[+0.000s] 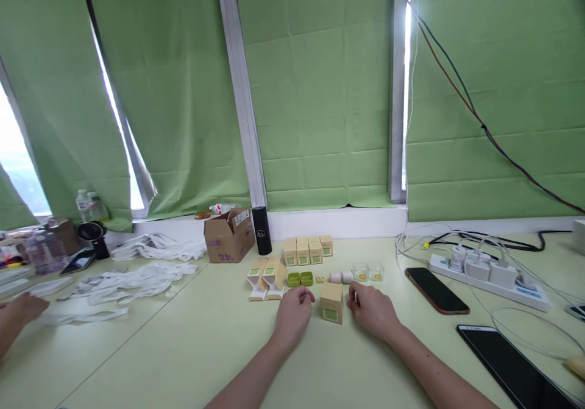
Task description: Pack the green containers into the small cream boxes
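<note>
Head view: left hand [294, 312] and right hand [373, 310] curl partly, any contents indiscernible, a carton [331, 303] between their fingers; handling it seems underway, gripping would need uncurling.

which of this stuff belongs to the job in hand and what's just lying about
Probably the job:
- small box between left hand and right hand
- two open boxes
- four back boxes
- green trays
- clear containers

Probably just lying about:
- black phone
- dark-screened tablet
- power strip
- black cylinder
- brown carton
</note>
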The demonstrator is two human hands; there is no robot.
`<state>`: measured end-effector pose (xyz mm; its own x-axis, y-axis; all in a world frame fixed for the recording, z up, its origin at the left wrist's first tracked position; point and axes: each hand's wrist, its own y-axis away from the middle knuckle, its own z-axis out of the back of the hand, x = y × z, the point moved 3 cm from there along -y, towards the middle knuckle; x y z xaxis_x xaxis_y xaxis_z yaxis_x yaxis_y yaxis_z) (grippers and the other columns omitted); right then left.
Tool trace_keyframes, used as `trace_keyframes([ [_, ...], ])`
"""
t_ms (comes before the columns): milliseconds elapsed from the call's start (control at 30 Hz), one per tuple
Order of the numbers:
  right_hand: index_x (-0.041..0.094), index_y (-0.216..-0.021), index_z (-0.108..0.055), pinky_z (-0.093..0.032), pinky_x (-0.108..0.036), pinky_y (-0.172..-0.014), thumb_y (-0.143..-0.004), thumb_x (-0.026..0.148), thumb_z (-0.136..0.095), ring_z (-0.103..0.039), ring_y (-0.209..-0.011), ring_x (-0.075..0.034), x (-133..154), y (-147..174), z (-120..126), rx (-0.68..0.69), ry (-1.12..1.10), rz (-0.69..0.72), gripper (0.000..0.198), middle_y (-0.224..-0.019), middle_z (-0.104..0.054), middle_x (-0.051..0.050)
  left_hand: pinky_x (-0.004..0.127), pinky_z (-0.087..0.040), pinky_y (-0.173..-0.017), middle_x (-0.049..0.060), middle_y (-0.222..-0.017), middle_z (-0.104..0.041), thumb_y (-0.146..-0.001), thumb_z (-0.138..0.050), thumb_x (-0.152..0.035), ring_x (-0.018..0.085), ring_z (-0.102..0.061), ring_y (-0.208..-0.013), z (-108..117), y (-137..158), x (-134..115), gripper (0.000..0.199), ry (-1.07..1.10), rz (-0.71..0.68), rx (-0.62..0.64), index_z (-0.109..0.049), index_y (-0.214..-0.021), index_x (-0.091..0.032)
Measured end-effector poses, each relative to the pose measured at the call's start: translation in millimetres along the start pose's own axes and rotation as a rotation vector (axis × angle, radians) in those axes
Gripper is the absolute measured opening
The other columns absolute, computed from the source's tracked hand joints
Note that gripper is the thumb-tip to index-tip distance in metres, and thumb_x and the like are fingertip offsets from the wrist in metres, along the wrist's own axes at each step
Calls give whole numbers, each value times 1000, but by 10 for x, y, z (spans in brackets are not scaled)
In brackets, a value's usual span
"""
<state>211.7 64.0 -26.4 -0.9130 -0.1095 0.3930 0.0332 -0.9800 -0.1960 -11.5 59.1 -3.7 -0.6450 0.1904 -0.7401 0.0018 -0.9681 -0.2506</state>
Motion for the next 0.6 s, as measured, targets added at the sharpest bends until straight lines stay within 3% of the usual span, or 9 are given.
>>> trace_keyframes([
  [133,23,-89,-62,-29,-29,-62,-85,20,-62,-68,-88,-25,21,12,18,35,-15,-3,6,-91,-73,-6,25,-35,-63,1,-71,-65,-87,-49,-11,17,-60,-70,-9,4,14,25,-35,16,-10,-70,-76,-17],
  [300,25,-105,-61,-35,-27,-63,-74,17,-70,-67,-86,-22,-19,6,132,130,-97,38,33,-96,-72,-3,25,-35,-64,2,-74,-66,-87,-51,-9,18,-61,-74,-11,6,41,23,-61,46,-36,-70,-82,-19],
  [467,27,-128,-50,-45,-27,-71,-67,27,-79,-65,-88,-19,77,37,245,176,-344,159,67,-128,-61,-6,25,-34,-62,0,-70,-64,-86,-52,-6,18,-61,-71,-22,-3,55,23,-83,46,-43,-69,-85,-20],
  [600,28,-131,-47,-45,-28,-70,-68,28,-77,-64,-89,-19,280,68,246,133,-428,181,69,-136,-56,-7,24,-32,-62,-1,-68,-62,-84,-51,-4,17,-59,-69,-28,5,46,25,-91,32,-54,-69,-86,-21],
])
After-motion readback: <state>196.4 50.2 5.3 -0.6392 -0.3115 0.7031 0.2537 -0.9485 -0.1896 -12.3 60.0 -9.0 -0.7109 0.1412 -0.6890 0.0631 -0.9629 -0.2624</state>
